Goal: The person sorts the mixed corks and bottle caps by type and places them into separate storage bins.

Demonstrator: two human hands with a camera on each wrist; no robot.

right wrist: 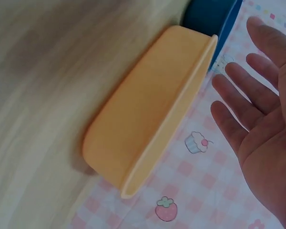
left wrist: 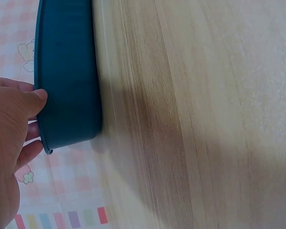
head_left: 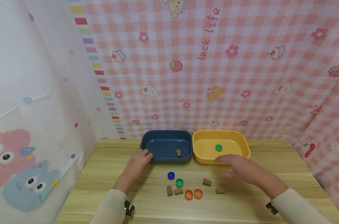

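Note:
My left hand grips the left front corner of a dark blue plastic bin. In the left wrist view, the thumb lies against the bin's rim, with the fingers beyond it. One cork lies inside the blue bin. My right hand hovers over the front edge of a yellow bin, its fingers spread and nothing held. A green bottle cap rests inside the yellow bin. Its fingers show apart from the bin in the right wrist view.
On the wooden table, in front of the bins, lie a blue cap, a green cap, orange caps and several corks. The bins stand side by side against a pink checked cloth.

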